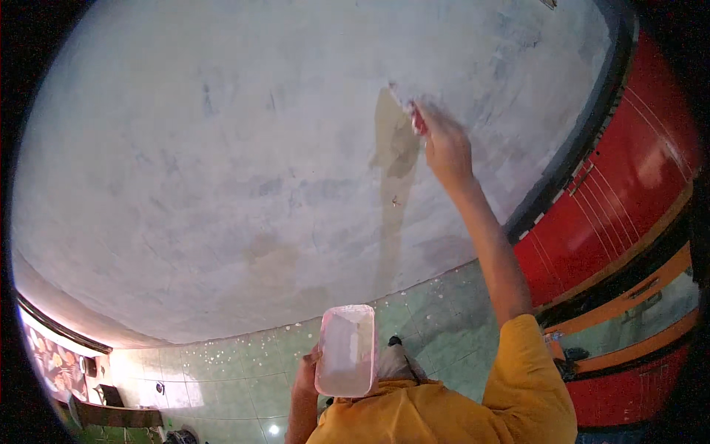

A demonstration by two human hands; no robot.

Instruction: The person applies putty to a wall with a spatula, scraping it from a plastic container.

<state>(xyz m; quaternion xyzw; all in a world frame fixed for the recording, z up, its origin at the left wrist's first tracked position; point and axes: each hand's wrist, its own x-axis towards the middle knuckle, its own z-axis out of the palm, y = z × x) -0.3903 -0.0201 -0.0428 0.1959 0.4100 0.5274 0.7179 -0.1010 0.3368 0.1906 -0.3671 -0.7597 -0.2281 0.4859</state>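
The red-handled tool (418,121) is out toward 1 o'clock from the middle of my view, its whitened edge pointing up to 11 o'clock at the wall (185,148); the blur hides whether the edge truly touches. My right hand (449,152) is curled tightly around the handle, and my left hand (305,374) clasps the 9 o'clock side of the tray (347,308) down at 6 o'clock, though most of that grip is hidden behind it. The bare beige patch (397,159) starts beside the tool and runs down toward 6 o'clock, so I judge the white mix (344,355) best drawn across it in thin, even strokes. I'd hold the edge low and nearly flat, lapping each pass onto the whitened part so no ridge shows. The small dark mark (396,201) lower in the patch probably wants extra pressure. I'd carry the tray level and nearer the wall, since white specks already dot the green floor (244,377).
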